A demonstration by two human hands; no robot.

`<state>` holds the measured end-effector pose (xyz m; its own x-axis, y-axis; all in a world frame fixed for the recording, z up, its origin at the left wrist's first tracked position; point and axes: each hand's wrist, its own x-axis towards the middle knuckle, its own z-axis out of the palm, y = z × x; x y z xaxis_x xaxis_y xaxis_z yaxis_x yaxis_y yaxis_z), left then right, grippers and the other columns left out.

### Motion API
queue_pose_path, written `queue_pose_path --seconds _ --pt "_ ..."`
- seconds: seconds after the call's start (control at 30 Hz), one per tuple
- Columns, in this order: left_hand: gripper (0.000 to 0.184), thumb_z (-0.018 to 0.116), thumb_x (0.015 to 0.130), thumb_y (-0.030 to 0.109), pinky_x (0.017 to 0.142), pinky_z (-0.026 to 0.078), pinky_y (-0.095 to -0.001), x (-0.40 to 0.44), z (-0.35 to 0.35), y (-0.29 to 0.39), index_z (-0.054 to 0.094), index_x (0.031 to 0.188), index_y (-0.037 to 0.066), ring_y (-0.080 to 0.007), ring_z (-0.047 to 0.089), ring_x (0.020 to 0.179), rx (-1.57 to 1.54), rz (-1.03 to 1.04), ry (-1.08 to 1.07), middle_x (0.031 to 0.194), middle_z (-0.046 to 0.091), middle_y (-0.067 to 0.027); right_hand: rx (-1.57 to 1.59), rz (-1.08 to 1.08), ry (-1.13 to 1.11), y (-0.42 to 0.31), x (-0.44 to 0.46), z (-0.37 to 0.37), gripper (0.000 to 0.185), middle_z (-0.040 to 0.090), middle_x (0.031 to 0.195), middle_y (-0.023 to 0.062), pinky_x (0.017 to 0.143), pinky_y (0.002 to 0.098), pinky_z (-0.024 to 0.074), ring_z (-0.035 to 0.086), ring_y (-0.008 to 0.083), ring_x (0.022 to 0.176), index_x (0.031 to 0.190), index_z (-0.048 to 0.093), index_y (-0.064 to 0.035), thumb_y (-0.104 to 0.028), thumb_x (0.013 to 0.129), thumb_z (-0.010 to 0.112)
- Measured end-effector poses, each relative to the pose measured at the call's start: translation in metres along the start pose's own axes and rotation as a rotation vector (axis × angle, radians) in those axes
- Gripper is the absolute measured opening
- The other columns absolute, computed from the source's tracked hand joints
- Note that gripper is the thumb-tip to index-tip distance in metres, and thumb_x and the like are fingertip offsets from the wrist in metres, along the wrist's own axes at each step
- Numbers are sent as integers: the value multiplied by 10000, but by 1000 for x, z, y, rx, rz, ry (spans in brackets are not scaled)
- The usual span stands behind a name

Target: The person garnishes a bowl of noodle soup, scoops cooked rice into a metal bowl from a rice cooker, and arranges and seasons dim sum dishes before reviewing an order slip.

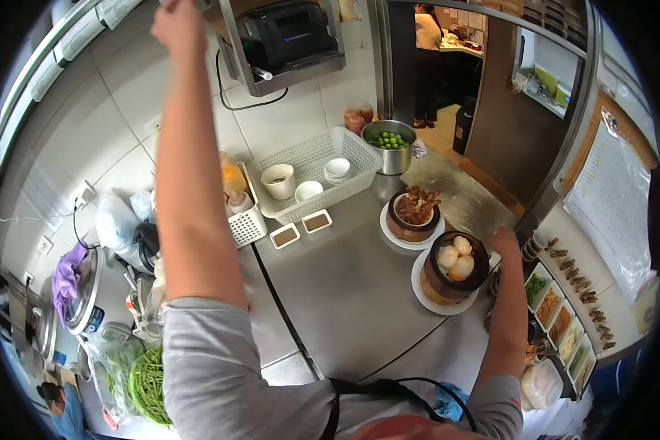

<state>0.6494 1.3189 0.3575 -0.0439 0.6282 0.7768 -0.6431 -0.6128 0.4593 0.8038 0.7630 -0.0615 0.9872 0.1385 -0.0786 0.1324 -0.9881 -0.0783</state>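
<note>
My left hand (177,26) is raised high at the top edge of the view, beside the metal shelf with the black printer. Its fingers look closed, but what they hold is cut off by the frame edge. Low on the right, my right hand (504,240) is beside a round bamboo steamer (441,286) of pale dumplings (458,257) on a white plate (431,302). Its fingers are mostly hidden, and I cannot tell whether it touches the steamer. Just behind stands a second steamer (411,230) of brown braised pieces (418,205), on its own plate (393,233).
A white plastic basket (323,202) with bowls and two small sauce dishes (284,235) are on the steel counter. Behind is a metal pot (394,160) of limes. Garnish trays (561,323) line the right edge. A person (427,33) stands beyond the doorway.
</note>
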Motion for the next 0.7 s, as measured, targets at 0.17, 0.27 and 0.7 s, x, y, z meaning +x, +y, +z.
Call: queue_pose_path --seconds 0.17,0.27,0.7 --pt "281 524 753 124 873 327 -320 53 -11 33 578 1028 113 -194 419 1078 127 -240 -195 1117 510 -52 326 -112 277 -14 -68 -53 310 539 995 204 782 391 414 509 331 936 990 546 -2 -183 744 489" --pt "257 528 782 189 766 360 -259 30 -16 29 571 1002 64 -128 458 875 106 -307 -260 1006 531 -50 539 -157 351 -27 -129 -71 355 559 956 195 754 361 426 537 310 895 1033 527 -8 -196 732 535" --pt "384 492 780 128 695 457 -271 -504 -236 29 457 1155 54 -143 513 784 73 -1696 -1491 931 526 -63 782 -214 123 -130 -281 79 215 523 899 123 721 370 416 508 287 867 852 543 -97 -21 659 484"
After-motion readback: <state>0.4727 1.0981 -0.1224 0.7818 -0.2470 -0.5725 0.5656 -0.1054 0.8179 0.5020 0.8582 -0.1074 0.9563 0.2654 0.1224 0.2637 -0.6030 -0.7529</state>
